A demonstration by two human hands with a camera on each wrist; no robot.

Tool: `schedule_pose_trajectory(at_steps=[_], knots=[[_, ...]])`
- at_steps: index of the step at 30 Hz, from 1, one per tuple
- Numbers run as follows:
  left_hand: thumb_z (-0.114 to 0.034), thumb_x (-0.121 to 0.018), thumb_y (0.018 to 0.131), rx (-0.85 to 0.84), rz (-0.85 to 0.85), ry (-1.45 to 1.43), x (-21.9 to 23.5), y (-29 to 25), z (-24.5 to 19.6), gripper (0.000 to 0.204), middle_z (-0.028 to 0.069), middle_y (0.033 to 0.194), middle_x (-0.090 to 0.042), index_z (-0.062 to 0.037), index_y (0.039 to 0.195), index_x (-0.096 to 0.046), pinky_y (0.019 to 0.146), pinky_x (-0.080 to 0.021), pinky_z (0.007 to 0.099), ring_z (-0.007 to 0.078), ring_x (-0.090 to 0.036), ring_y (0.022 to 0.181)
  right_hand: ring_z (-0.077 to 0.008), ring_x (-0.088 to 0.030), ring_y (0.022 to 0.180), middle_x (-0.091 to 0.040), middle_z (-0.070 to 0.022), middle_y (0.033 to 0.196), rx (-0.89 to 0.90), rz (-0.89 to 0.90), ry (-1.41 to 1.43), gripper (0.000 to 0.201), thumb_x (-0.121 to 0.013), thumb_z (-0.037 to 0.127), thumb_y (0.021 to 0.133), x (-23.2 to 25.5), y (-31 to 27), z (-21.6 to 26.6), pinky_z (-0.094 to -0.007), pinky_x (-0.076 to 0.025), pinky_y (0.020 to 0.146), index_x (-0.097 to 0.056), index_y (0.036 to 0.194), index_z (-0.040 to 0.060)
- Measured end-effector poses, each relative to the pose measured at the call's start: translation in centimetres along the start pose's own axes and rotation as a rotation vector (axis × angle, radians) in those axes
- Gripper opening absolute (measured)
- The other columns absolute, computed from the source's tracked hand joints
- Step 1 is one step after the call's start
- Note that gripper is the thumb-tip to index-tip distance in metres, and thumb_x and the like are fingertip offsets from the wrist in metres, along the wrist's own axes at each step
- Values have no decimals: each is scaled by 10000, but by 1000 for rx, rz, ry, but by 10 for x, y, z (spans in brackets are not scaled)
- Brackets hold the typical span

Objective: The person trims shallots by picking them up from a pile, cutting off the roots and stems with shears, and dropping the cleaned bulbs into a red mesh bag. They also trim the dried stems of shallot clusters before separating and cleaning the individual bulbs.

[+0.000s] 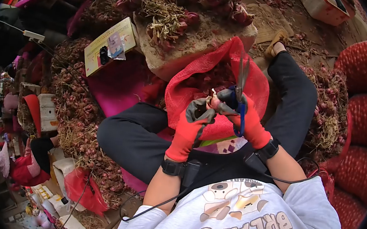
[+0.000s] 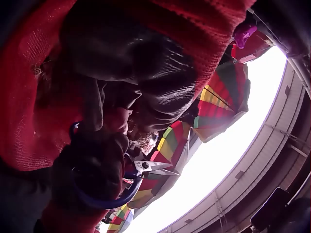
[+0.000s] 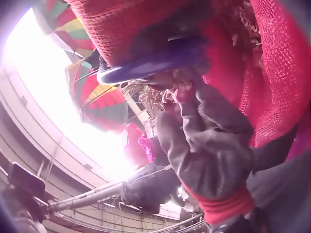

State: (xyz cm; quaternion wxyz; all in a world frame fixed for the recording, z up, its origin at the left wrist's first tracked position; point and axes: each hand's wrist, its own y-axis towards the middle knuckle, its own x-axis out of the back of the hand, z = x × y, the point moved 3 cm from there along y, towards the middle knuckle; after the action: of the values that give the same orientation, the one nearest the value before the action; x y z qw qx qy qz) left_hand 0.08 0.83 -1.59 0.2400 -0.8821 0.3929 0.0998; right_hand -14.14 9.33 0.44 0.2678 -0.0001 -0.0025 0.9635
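"How are the hands gripping?"

"Starting near: the left hand, in a red knit glove with a dark grey coated front, is pinching a small pink shallot-like bulb. The right hand, gloved alike, is gripping steel-bladed scissors with blue looped handles, and its fingertips seem to be meeting the bulb too."

"What could be going wrong there?"

"Slipping, I'd judge: smooth skin could be sliding under coated fingers, dropping the bulb. Nicking too: the blades are standing parted and pointing far, so a turning right wrist could be bringing an edge onto the left fingers."

"And farther out?"

"The wide-mouthed red mesh sack is lying open beneath and beyond the hands; the blade tips could be snagging its right side if the right hand is drifting. Past it, dry-stalked reddish bulbs are resting on a pale rough block; a knock could be sending some over its edge."

"How is the bulb looking?"

"It's sitting between both hands, over the sack's near side, showing pink skin and a pale, wispy tip. The gloves are hiding the rest."
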Motion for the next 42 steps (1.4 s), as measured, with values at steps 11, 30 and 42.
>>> schedule_pose_trajectory(at_steps=[11,30,42], knots=[[34,-608,842,8,-17,28,0,-4,4,285,22,995,-611,-22,1119,-570,791,-465,235,88,-570,882,-102,-568,633,-609,-27,748,-357,128,285,189,-677,148,818,-3,7,-12,-233,-423,523,-604,952,37],[-86,-692,761,-381,-40,1127,-11,-5,-13,173,64,958,-607,-29,913,-632,714,-483,323,190,-613,828,-143,-567,728,-620,-34,880,137,71,-226,255,-725,100,761,2,-7,-22,-326,-493,650,-566,942,16],[-127,-582,898,240,121,108,8,0,0,254,45,917,-627,-7,1122,-598,703,-498,237,110,-616,801,-95,-539,713,-588,-19,778,-305,255,288,223,-681,34,759,8,6,-35,-273,-466,656,-546,937,30]])
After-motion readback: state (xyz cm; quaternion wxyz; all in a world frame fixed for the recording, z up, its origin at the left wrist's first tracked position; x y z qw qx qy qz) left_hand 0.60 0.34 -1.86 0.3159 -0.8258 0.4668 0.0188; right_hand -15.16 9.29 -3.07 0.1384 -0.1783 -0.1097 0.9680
